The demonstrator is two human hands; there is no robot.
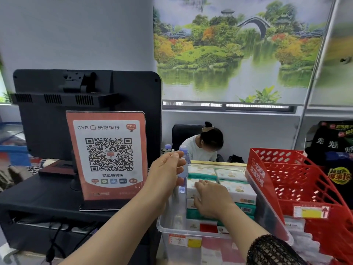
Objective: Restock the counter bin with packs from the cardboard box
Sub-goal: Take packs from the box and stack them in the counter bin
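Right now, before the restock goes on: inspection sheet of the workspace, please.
surface: black counter, bears the monitor and the sign.
job's things: clear bin holds stacked packs; cardboard box not seen.
clutter: QR sign, monitor, bottle, red rack.
grippers: left hand has loose fingers by the bottle and holds nothing; right hand grips a pack in the bin.
cables: black leads hang under the counter.
surroundings: seated person behind the bin; landscape blind on the window.
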